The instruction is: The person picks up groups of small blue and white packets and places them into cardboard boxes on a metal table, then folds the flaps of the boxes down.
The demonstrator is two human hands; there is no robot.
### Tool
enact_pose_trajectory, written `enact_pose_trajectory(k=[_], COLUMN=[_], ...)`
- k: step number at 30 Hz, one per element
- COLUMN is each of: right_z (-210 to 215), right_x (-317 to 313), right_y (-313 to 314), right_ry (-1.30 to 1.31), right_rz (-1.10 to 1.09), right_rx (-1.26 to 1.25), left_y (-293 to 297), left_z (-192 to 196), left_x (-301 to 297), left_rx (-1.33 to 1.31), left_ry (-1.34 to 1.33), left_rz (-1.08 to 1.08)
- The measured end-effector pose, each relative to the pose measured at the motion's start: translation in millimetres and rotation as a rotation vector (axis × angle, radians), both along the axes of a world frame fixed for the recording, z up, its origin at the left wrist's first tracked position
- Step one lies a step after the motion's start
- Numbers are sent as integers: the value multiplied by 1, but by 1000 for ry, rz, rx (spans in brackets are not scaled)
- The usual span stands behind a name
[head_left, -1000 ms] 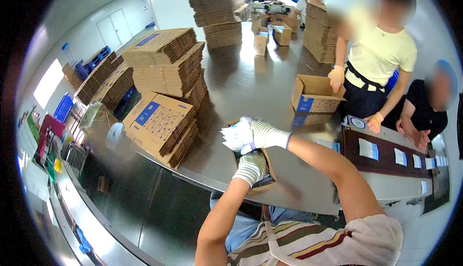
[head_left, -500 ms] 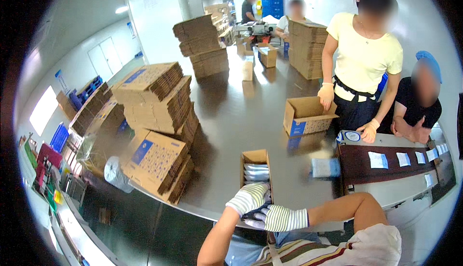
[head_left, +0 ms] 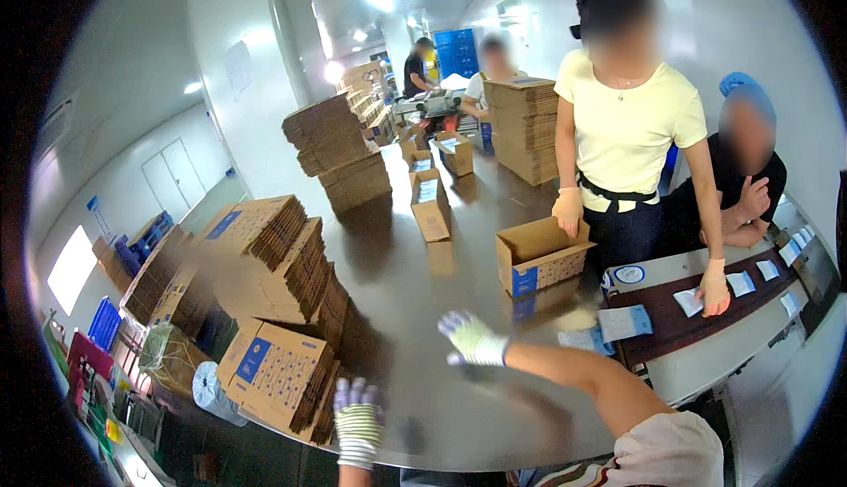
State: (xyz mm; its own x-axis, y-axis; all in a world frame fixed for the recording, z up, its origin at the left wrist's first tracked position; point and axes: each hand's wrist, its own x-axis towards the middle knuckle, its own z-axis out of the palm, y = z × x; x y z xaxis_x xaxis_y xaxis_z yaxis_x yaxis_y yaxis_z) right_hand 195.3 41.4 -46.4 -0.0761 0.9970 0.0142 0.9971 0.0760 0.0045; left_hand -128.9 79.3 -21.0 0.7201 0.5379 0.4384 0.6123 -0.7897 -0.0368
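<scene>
In the head view, the left hand (head_left: pixel 359 421), in a white-and-green striped knit glove, is low in the frame, left of centre: fingers extended and slightly apart, nothing in its grasp. Right beside it, at lower left, sits a stack of flattened brown cardboard cartons (head_left: pixel 278 368) with a blue printed panel on top; whether the fingertips touch the stack, I can't tell.

Over to the right hand (head_left: pixel 474 339), in a matching glove just below the middle of the frame: fingers spread wide, holding nothing, out over the shiny grey metal surface (head_left: pixel 415 381). Farther up, around the upper centre, an open brown cardboard box (head_left: pixel 430 218) stands with pale packets inside, other open boxes behind it.

Right of centre, a wide open brown carton (head_left: pixel 543 262) with a blue panel stands on the surface, and a co-worker in a pale yellow top (head_left: pixel 631 125) has one gloved hand at its rim. That person's other hand is down on a packet on the dark red conveyor belt (head_left: pixel 657 346) at right. Near the belt's end, toward the right hand, lie two flat white-and-blue packets (head_left: pixel 625 322), one just beside the other.
</scene>
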Motion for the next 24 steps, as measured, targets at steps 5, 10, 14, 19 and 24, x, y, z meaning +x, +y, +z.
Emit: enact_pose_trajectory(k=[5, 10, 14, 19, 24], right_z=[-72, -114, -113, -100, -97], right_x=[-24, -50, -51, -52, -51], right_y=[-103, -151, -162, -163, -162], right_ry=[170, 218, 353, 362, 373], right_rz=[16, -1, -20, -21, -30], right_rx=[-62, 141, 202, 247, 275], left_y=[66, 110, 118, 108, 101], left_z=[46, 72, 80, 76, 75], left_x=[-3, 5, 19, 29, 30], left_rx=[53, -217, -259, -186, -150], left_ry=[116, 252, 398, 365, 245], left_rz=[264, 420, 468, 488, 484])
